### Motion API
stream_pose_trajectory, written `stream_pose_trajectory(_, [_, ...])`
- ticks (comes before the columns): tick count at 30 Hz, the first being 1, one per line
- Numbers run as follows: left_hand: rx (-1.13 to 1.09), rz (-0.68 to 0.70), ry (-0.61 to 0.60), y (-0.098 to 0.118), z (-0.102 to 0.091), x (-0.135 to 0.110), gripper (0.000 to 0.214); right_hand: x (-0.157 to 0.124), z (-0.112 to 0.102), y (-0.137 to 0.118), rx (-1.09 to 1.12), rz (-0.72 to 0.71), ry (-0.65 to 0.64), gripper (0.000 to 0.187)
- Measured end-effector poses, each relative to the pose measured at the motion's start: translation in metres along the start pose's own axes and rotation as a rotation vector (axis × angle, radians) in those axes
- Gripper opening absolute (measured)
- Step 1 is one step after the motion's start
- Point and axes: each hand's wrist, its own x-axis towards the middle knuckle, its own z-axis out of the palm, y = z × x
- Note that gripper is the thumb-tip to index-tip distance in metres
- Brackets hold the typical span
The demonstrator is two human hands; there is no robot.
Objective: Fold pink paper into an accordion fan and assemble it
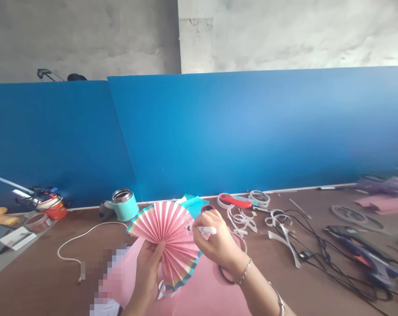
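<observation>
A pleated pink paper fan (175,219), edged with blue and yellow bands, is spread wide in front of me. My left hand (149,256) grips it near the centre where the folds meet, thumb on top. In my right hand (214,237) is a white marker (204,229), its tip pointing left at the pleats on the fan's right side. Whether the tip touches the paper I cannot tell. Beneath the fan lies pink paper (202,289) on the brown table, and a white ribbon (162,289) shows below its lower edge.
A turquoise cup (124,206) stands behind the fan. White strips (243,219), a red tool (236,201), black cables (320,245) and a glue gun (367,259) lie to the right. A white cord (77,235) curves at left. A blue partition (235,131) borders the table's back.
</observation>
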Motion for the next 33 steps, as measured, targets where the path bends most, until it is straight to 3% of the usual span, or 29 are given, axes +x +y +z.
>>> stream_pose_trajectory(7, [0.0, -0.018, -0.007, -0.005, -0.012, 0.006, 0.064, -0.001, -0.004, 0.006, 0.033, 0.024, 0.043, 0.015])
stream_pose_trajectory(23, [-0.009, -0.021, -0.002, -0.005, -0.009, 0.005, 0.063, -0.001, 0.001, 0.003, 0.039, 0.023, -0.013, 0.016])
stream_pose_trajectory(28, [0.002, -0.024, -0.017, -0.008, -0.014, 0.009, 0.061, -0.001, -0.005, 0.006, 0.067, 0.056, 0.037, 0.014])
stream_pose_trajectory(33, [-0.017, -0.022, -0.018, -0.008, -0.014, 0.009, 0.063, -0.001, -0.005, 0.006, 0.053, 0.039, -0.027, 0.014])
